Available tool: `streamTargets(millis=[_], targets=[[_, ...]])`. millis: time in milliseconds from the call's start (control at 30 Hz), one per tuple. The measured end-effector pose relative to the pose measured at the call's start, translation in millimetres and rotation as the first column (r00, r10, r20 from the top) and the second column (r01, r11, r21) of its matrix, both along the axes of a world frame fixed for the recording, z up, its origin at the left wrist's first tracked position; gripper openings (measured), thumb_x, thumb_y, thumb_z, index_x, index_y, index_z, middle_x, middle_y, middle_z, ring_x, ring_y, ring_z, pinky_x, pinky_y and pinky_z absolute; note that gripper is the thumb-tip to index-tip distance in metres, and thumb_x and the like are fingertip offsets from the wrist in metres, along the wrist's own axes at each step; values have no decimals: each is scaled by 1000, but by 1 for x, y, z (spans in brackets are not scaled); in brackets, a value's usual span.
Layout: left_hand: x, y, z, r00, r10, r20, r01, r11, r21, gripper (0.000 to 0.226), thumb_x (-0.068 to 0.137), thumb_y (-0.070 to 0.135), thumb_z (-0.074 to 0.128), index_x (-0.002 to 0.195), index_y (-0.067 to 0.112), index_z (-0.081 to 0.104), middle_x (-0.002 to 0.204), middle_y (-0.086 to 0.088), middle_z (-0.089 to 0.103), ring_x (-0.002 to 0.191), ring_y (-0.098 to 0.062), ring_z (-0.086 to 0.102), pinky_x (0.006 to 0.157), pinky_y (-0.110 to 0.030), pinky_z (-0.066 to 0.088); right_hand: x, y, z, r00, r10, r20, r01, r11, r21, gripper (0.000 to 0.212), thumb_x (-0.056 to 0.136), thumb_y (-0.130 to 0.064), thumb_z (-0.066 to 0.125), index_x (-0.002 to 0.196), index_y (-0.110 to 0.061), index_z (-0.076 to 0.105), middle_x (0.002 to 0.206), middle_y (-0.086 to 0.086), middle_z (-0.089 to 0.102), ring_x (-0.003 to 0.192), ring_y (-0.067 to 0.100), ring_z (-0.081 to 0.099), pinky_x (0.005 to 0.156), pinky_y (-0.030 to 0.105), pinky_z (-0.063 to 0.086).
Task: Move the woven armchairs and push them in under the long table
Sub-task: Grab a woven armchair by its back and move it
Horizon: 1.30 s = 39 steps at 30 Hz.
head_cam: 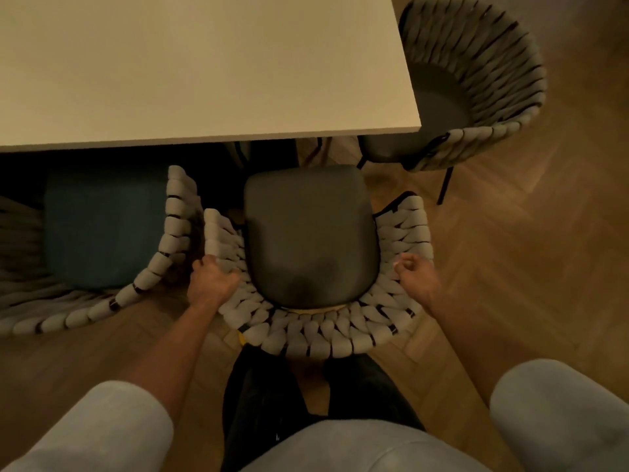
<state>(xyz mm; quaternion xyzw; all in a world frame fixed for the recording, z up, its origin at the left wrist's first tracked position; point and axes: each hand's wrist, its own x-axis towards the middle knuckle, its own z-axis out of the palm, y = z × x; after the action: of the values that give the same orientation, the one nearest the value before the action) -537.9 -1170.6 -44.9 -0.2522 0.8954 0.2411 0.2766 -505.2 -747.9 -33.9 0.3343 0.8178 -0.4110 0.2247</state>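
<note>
Head view: middle armchair sits dead centre, seat front close to the long table edge at 12 o'clock, backrest at 6 o'clock. Left hand grasps its woven rim at 8 o'clock, fingers wrapped over. Right hand is at the rim at 4 o'clock, fingers curled, can't tell if they clasp it. Blue-seat armchair at 9 o'clock is partly under the table; third armchair at 1 o'clock is at the table end.

Wears pale sleeves (pushed up), black trousers.
</note>
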Motion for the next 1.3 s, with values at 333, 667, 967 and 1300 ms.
streamTargets(millis=[333,667,967,1300], targets=[[-1,10,-10,986,154,-58,-157,986,-48,75,90,35,67,151,8,31,149,-18,35,135,-40,40,104,-53,43,-19,56,-26,994,100,-36,-85,956,281,59,96,-33,63,147,-9,46,145,17,44,130,34,48,108,44,40],[-48,-8,-79,968,245,-51,-248,968,-43,58,95,25,67,138,3,37,131,-25,55,118,-45,56,83,-47,45,-62,76,-110,991,-126,-36,130,979,159,61,92,-40,70,139,-15,40,126,13,60,112,37,61,95,58,54],[-58,-21,-51,963,214,-166,-233,967,-100,36,90,25,63,117,4,54,114,-24,63,102,-47,61,80,-49,52,-86,59,-91,974,-190,-126,209,965,160,40,94,-27,68,128,-11,55,117,13,66,110,36,62,97,49,52],[-73,-28,-13,964,135,-230,-177,968,-177,26,83,18,63,104,5,54,99,-22,62,91,-43,61,79,-52,56,-82,46,-57,985,-168,-39,172,965,198,45,94,-26,69,132,-7,54,121,20,63,112,41,60,95,50,53]])
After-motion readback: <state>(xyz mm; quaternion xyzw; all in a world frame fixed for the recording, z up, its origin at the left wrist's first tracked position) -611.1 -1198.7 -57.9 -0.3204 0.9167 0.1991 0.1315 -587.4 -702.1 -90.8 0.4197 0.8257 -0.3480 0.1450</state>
